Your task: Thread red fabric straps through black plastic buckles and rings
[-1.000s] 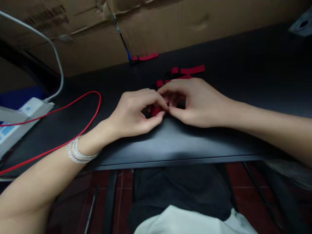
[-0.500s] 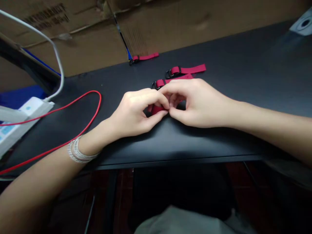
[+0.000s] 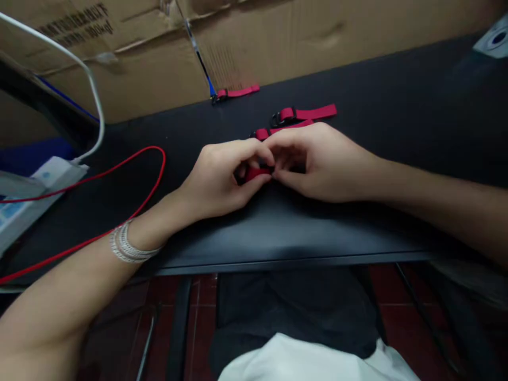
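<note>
My left hand (image 3: 228, 177) is closed in a pinch on a red webbing strap (image 3: 256, 173), low over the dark tabletop. Facing it, my right hand (image 3: 325, 164) pinches at the strap's right end, its fingertips touching those of the left. A small dark piece shows between the fingertips, too hidden to make out fully. Just behind the hands lie two more red straps with black buckles: one strap (image 3: 262, 134) is partly covered by my right hand, the other strap (image 3: 315, 113) lies in plain sight.
Another red strap (image 3: 242, 92) lies by the cardboard (image 3: 278, 47) at the back. On the left are a white power strip (image 3: 35, 196), a white cable (image 3: 93, 87) and a looped red cable (image 3: 159, 174). A pale object (image 3: 494, 42) stands at the far right.
Both hands stay together with the strap; the fingers have shifted slightly, and a dark piece now shows between the fingertips. The right hand covers more of the nearer strap's buckle.
</note>
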`<state>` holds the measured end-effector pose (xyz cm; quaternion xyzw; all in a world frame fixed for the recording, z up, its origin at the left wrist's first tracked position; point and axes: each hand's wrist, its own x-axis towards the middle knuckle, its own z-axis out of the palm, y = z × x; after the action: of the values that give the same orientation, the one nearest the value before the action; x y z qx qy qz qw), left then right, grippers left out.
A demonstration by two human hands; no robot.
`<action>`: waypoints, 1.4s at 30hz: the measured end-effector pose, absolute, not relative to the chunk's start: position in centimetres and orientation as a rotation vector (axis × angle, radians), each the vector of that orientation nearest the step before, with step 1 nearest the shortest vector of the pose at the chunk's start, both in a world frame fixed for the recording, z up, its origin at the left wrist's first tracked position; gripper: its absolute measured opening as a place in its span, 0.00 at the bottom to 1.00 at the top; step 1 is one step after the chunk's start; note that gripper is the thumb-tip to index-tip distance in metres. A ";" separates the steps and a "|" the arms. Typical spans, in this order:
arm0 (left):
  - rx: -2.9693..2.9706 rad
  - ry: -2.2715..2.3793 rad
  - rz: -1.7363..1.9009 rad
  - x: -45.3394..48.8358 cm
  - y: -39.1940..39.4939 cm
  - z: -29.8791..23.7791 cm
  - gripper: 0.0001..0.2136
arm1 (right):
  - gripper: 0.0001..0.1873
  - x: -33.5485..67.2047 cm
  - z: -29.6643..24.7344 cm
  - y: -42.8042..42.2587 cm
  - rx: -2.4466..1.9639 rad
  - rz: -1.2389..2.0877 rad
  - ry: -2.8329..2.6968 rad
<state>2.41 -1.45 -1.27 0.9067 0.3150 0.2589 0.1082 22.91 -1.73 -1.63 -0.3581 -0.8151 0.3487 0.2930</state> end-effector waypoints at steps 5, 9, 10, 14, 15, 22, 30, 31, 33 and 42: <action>2.710 0.914 0.733 2.4 -1.4 -1.2 0.07 | 0.19 23.0 -1.4 -1.7 -0.949 0.918 -2.176; 2.720 0.887 0.741 2.2 -1.2 -1.2 0.07 | 0.17 23.0 -1.6 -1.8 -0.986 0.903 -2.158; 2.725 0.873 0.742 2.2 -1.1 -1.3 0.07 | 0.15 23.0 -1.6 -1.8 -0.992 0.893 -2.159; 2.720 0.819 0.772 2.2 -0.9 -1.3 0.06 | 0.13 22.9 -1.8 -1.8 -1.004 0.865 -2.148; 2.711 0.825 0.766 2.2 -0.9 -1.3 0.06 | 0.13 22.9 -1.8 -1.8 -1.002 0.858 -2.148; 2.667 0.903 0.731 2.2 -0.9 -1.3 0.06 | 0.15 22.8 -1.8 -1.9 -1.009 0.827 -2.121; 2.643 0.917 0.734 2.2 -0.9 -1.4 0.05 | 0.13 22.9 -2.0 -1.8 -0.964 0.877 -2.062; 2.642 0.913 0.729 2.2 -0.9 -1.4 0.05 | 0.13 23.0 -2.0 -1.8 -0.954 0.884 -2.066; 2.642 0.908 0.717 2.2 -0.9 -1.3 0.05 | 0.13 23.0 -2.1 -1.8 -0.938 0.886 -2.069; 2.625 0.822 0.757 2.1 -0.7 -1.5 0.03 | 0.10 22.9 -1.9 -1.9 -0.980 0.857 -2.082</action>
<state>2.15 -0.72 -1.48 0.9105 0.2852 0.2627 0.1439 22.92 -1.86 -1.91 -0.3760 -0.7984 0.3286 0.3364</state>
